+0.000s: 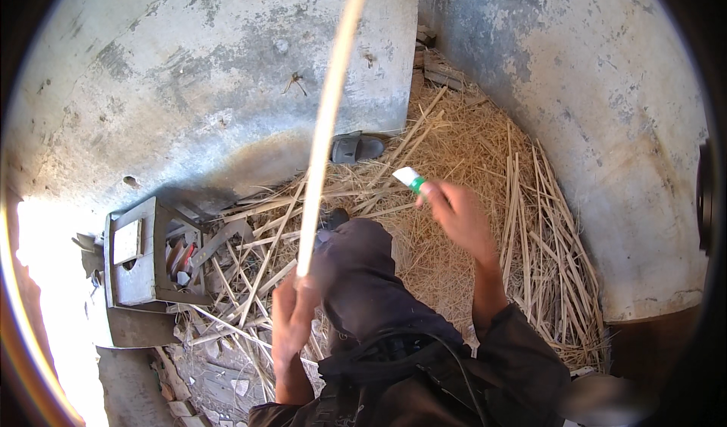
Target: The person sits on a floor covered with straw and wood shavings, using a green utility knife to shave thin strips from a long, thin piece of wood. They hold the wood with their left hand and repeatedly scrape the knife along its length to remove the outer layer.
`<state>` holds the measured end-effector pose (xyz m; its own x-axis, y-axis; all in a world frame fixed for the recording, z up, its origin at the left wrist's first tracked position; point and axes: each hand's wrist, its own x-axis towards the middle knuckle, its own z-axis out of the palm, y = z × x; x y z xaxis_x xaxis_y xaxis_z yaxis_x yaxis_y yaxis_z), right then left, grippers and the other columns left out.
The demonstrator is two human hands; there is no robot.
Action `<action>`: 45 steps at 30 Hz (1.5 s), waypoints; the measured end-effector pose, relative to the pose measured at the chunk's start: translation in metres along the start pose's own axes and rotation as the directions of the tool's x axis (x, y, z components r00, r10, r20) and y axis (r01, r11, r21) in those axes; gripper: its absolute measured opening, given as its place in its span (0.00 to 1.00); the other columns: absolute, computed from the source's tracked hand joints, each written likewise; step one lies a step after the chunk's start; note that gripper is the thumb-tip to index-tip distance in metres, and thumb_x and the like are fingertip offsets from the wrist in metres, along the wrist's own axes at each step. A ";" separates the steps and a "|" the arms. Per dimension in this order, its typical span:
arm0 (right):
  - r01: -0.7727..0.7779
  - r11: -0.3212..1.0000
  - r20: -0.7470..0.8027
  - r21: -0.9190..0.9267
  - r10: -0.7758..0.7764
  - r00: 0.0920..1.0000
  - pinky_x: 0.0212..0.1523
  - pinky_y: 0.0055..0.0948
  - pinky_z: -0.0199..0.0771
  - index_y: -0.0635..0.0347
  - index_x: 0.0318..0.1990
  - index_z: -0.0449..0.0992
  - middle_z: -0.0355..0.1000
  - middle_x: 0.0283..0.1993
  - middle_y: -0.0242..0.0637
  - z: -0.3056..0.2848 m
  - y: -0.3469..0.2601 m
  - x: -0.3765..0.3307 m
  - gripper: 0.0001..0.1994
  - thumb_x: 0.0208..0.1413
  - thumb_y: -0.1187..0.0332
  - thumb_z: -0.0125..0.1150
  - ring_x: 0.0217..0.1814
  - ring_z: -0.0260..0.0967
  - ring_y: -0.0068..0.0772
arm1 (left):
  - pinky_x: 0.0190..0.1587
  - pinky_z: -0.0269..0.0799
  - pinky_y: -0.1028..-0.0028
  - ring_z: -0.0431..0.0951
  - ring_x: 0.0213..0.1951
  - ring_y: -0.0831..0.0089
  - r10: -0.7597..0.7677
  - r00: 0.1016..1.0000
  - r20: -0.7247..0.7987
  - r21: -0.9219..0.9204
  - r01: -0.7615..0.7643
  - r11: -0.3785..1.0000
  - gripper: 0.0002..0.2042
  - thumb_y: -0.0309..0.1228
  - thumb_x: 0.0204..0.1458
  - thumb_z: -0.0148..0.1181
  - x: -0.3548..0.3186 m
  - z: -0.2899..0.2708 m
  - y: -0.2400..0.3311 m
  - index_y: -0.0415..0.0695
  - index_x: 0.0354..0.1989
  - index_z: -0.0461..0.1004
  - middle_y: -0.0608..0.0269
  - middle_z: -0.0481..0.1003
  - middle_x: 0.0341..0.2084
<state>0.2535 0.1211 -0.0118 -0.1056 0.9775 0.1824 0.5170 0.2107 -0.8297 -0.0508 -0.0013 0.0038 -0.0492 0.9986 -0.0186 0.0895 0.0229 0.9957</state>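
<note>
My left hand (291,317) sits at about seven o'clock in the head view, fingers wrapped around the lower end of a long pale cane strip (327,116). The strip rises steeply from that grip toward twelve o'clock and leaves the view at the top edge. My right hand (458,215) is at roughly three o'clock of centre, fingers closed on a small white tool with a green band (410,178), whose tip points toward ten o'clock. The two hands are well apart, with my dark-clothed knee (363,275) between them. Beneath lies a bed of straw and split cane lengths (530,222), spreading toward four o'clock. A grey wooden box (140,253) stands at nine o'clock, holding small items too dim to identify. A dark sandal (356,148) rests against the concrete wall (189,86) near twelve o'clock.
</note>
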 end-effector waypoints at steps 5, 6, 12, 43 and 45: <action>-0.159 0.979 -0.156 -0.127 0.138 0.978 0.28 0.32 0.63 0.56 0.57 0.85 0.73 0.25 0.31 -0.021 0.003 0.002 0.19 0.76 0.55 0.52 0.23 0.63 0.22 | 0.23 0.55 0.74 0.61 0.22 0.85 -0.015 0.994 -0.106 0.173 0.033 0.984 0.10 0.31 0.69 0.58 0.000 -0.010 0.003 0.34 0.44 0.73 0.71 0.68 0.17; -0.048 0.997 -0.186 -0.068 0.035 0.982 0.30 0.32 0.65 0.57 0.56 0.85 0.75 0.28 0.32 -0.017 0.001 0.003 0.18 0.75 0.56 0.54 0.25 0.66 0.23 | 0.23 0.57 0.73 0.62 0.21 0.84 -0.016 0.994 -0.106 0.209 0.038 0.977 0.10 0.31 0.69 0.59 0.000 -0.009 -0.001 0.34 0.44 0.73 0.69 0.68 0.17; 0.367 0.926 -0.179 0.091 -0.347 0.920 0.33 0.29 0.74 0.60 0.56 0.84 0.78 0.41 0.38 0.014 -0.015 -0.004 0.16 0.66 0.62 0.67 0.33 0.75 0.26 | 0.25 0.56 0.75 0.61 0.23 0.84 0.058 0.998 0.001 0.318 -0.055 0.946 0.12 0.35 0.70 0.62 0.002 0.016 0.009 0.37 0.44 0.71 0.72 0.66 0.20; 0.615 0.788 -0.107 -0.022 -0.614 0.782 0.28 0.32 0.76 0.55 0.46 0.84 0.81 0.34 0.33 0.041 -0.036 -0.020 0.16 0.55 0.57 0.78 0.29 0.80 0.35 | 0.52 0.73 0.74 0.77 0.46 0.76 0.193 0.970 0.151 0.136 -0.214 0.967 0.15 0.28 0.70 0.60 0.013 0.022 0.019 0.34 0.61 0.77 0.61 0.77 0.42; 0.630 0.774 -0.101 -0.057 -0.632 0.768 0.27 0.32 0.75 0.55 0.46 0.85 0.81 0.33 0.32 0.042 -0.035 -0.021 0.17 0.55 0.56 0.78 0.28 0.79 0.34 | 0.47 0.73 0.76 0.77 0.43 0.76 0.216 0.963 0.160 0.165 -0.242 0.956 0.15 0.29 0.70 0.59 0.014 0.024 0.020 0.33 0.60 0.78 0.60 0.77 0.42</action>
<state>0.2017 0.0935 -0.0088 -0.3224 0.6168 0.7181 0.3820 0.7789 -0.4975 -0.0262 0.0140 0.0217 0.1313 0.9744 0.1827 0.2620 -0.2118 0.9415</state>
